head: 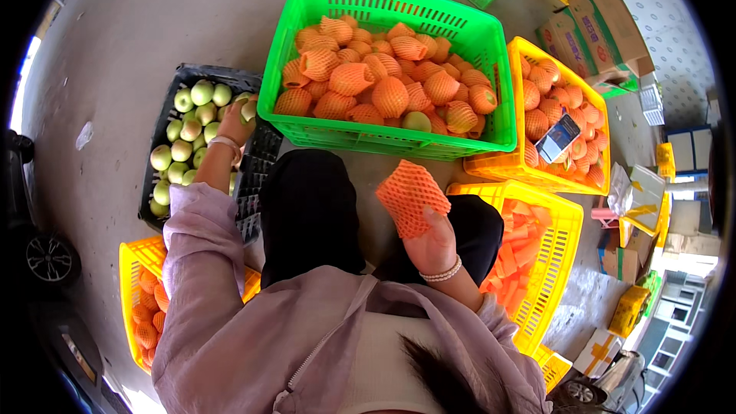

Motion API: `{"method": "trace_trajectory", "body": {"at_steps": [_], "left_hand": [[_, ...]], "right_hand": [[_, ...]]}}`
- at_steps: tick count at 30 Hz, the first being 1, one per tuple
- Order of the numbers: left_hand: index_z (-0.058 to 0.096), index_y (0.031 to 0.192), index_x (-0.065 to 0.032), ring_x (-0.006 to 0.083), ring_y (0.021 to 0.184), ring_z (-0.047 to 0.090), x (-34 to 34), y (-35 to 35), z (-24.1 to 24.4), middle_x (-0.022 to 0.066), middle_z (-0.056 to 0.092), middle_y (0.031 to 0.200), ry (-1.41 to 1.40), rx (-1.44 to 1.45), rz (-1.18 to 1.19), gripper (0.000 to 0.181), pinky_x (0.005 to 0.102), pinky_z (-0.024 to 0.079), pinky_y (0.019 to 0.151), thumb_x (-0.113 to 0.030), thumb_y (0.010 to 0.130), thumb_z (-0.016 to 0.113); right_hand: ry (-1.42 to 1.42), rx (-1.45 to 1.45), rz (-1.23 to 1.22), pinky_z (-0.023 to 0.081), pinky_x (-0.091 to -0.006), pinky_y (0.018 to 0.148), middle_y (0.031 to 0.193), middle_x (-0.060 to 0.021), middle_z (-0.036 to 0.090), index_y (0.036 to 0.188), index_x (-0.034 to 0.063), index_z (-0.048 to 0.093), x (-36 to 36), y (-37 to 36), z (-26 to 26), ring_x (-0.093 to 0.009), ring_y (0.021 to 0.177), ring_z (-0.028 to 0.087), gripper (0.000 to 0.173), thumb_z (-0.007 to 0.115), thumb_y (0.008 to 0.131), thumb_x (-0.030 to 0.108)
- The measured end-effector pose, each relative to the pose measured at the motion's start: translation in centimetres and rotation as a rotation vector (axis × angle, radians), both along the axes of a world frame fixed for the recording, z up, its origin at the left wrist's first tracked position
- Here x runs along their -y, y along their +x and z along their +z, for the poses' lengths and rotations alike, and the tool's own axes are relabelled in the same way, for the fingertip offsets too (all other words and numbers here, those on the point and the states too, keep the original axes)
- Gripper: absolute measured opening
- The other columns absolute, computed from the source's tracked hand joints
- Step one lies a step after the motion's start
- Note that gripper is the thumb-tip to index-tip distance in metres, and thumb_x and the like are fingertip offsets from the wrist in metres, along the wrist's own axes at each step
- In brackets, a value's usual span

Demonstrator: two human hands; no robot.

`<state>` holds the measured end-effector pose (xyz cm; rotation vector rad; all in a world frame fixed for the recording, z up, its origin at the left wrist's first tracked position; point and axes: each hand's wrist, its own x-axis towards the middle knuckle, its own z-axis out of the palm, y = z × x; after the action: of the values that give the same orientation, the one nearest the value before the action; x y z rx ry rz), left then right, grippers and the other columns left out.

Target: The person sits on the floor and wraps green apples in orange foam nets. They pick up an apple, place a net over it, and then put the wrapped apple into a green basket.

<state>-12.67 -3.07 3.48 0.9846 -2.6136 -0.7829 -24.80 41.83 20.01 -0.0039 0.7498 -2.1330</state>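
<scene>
At the upper right corner of a black plastic crate [161, 144], my left hand [231, 122] has its fingers around a pale green apple [248, 109]. Several green apples with a pink blush [181, 150] fill that crate. Over my right thigh, my right hand [436, 241] holds an orange foam net sleeve [413, 198], wide at its top. Whether anything is inside the sleeve cannot be seen. Just ahead of my knees stands a bright green crate [397, 137] of apples in orange foam nets [391, 96]; one bare green apple [416, 122] lies among them.
On my right, a yellow crate [552, 253] holds loose foam sleeves [517, 247]. Beyond it, another yellow crate [494, 165] holds netted apples with a phone [558, 138] on top. A yellow crate [132, 299] of netted fruit stands at left. Cardboard boxes [598, 29] are at far right.
</scene>
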Motion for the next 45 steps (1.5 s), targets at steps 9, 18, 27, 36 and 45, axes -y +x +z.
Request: {"method": "trace_trajectory", "body": {"at_steps": [9, 18, 27, 36, 45], "left_hand": [[0.059, 0.122, -0.0017, 0.0322, 0.111, 0.06, 4.5, -5.0, -2.7, 0.0208, 0.063, 0.118, 0.356, 0.186, -0.14, 0.037, 0.0358, 0.045, 0.093, -0.019, 0.09, 0.054], [0.057, 0.119, -0.0038, 0.0308, 0.097, 0.064, 4.7, 0.8, -6.2, 0.0178, 0.064, 0.111, 0.246, -0.068, 0.438, 0.044, 0.0378, 0.051, 0.082, -0.032, 0.085, 0.064], [0.045, 0.124, -0.0027, 0.0205, 0.099, 0.058, -10.3, -0.5, 11.7, 0.0093, 0.053, 0.115, 1.047, -0.769, 0.265, 0.041, 0.0331, 0.054, 0.078, -0.005, 0.086, 0.06], [0.044, 0.125, -0.0032, 0.0271, 0.11, 0.053, -29.7, -3.9, 19.6, 0.0151, 0.051, 0.121, 0.464, -0.654, -0.641, 0.052, 0.037, 0.042, 0.097, -0.004, 0.079, 0.066], [0.049, 0.123, -0.0062, 0.0343, 0.106, 0.053, -33.2, -4.3, 20.5, 0.0135, 0.053, 0.117, -0.235, -0.49, -0.695, 0.063, 0.0496, 0.037, 0.098, -0.023, 0.068, 0.076]], "right_hand": [[0.076, -0.044, -0.011, 0.031, -0.0399, 0.11, 0.14, -0.0138, 0.046, 0.139, -0.0024, 0.037, 0.1, -0.4, -1.4, -0.026, 0.13, 0.043, 0.05, 0.052, 0.093, 0.009], [0.038, 0.014, 0.073, 0.031, -0.0393, 0.111, 0.139, -0.0137, 0.047, 0.139, -0.0019, 0.037, 1.0, -0.4, -0.6, -0.026, 0.13, 0.044, 0.048, 0.051, 0.094, 0.006], [-0.032, -0.003, 0.023, 0.032, -0.0396, 0.111, 0.139, -0.0124, 0.047, 0.139, -0.0017, 0.037, 0.0, 0.0, 0.1, -0.025, 0.129, 0.044, 0.048, 0.051, 0.095, 0.009], [-0.292, 0.139, 0.203, 0.035, -0.0379, 0.108, 0.137, -0.0113, 0.048, 0.141, 0.0008, 0.036, -0.2, 0.2, 1.5, -0.023, 0.127, 0.047, 0.054, 0.054, 0.094, 0.02], [-0.122, -0.093, 0.181, 0.042, -0.0351, 0.102, 0.132, -0.0095, 0.05, 0.141, 0.0026, 0.036, -2.5, 0.5, 2.4, -0.021, 0.121, 0.051, 0.053, 0.057, 0.093, 0.015]]}}
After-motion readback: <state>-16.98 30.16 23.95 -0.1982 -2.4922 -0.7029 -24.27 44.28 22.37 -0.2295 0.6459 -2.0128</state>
